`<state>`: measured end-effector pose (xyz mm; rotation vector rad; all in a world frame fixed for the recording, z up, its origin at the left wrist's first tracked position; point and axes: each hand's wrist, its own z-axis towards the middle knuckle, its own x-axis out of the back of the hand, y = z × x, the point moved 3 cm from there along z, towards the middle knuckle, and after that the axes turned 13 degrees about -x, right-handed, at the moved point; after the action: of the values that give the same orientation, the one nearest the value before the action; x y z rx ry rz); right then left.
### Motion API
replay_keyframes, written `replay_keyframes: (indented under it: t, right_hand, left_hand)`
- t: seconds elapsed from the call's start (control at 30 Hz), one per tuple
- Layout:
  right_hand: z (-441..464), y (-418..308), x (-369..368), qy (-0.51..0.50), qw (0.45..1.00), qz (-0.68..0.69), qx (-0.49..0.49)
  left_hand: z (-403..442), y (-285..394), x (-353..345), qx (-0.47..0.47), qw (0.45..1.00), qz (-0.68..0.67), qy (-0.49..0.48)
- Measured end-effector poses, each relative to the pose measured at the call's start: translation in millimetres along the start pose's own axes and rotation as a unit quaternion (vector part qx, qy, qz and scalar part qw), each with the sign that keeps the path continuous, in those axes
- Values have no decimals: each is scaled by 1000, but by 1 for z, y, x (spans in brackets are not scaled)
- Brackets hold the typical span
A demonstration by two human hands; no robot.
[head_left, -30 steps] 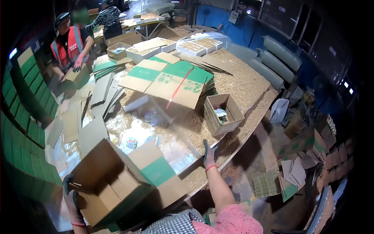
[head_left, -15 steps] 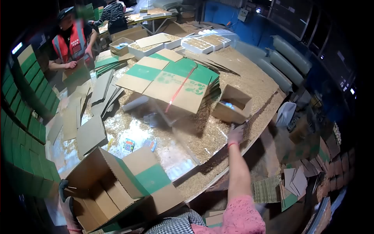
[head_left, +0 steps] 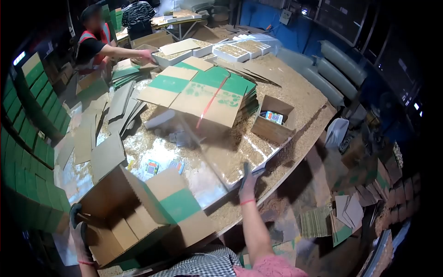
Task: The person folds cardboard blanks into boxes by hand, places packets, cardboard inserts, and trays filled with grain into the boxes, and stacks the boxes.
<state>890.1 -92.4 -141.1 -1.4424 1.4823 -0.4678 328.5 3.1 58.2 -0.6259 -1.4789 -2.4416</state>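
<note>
My left hand (head_left: 80,233), in a dark-tipped glove, grips the left edge of a large open cardboard box (head_left: 159,203) at the lower left. The box is tilted toward me, its bare inside showing and a green-banded flap spread right. At the table's front, my right hand (head_left: 248,187) is on the near rim of a white tray (head_left: 259,167) filled with brown loose material. Its dark fingertips straddle the rim. Beyond that hand stands a small open cardboard box (head_left: 272,129) with a printed, coloured packet (head_left: 274,117) inside.
A stack of green-banded flat cartons (head_left: 194,94) lies mid-table. Grey cardboard sheets (head_left: 107,154) and printed cards (head_left: 151,168) lie to its left. White filled trays (head_left: 230,52) stand at the back. A co-worker (head_left: 94,44) in a red vest reaches across at the far left.
My right hand has moved left and nearer along the table edge, away from the small box. The packet now shows clearly. The large box has shifted slightly. The co-worker has reached toward the trays.
</note>
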Motion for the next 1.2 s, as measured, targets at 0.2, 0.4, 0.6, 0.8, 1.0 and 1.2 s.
replay_keyframes:
  t: [0.2, 0.4, 0.6, 0.8, 1.0, 1.2]
  right_hand:
    - [-48, -79, 33, -275, 946, 41, -167]
    - [-164, -164, -39, -409, 869, 16, -278]
    - [-219, -198, -130, -530, 791, -274, -133]
    - [-264, -105, -206, -626, 659, -384, -165]
    - [-274, -12, -255, -513, 134, -771, 353]
    - [-299, 45, -274, -438, 186, -509, 717]
  left_hand:
    - [14, 6, 11, -24, 998, -6, -53]
    - [36, -32, 3, -14, 1000, 0, -17]
    - [83, 62, -37, -187, 981, 8, -45]
    - [67, 94, -38, -115, 988, -91, -48]
    - [35, 28, 4, -66, 992, -106, -11]
    - [14, -32, 29, 6, 992, -122, 43]
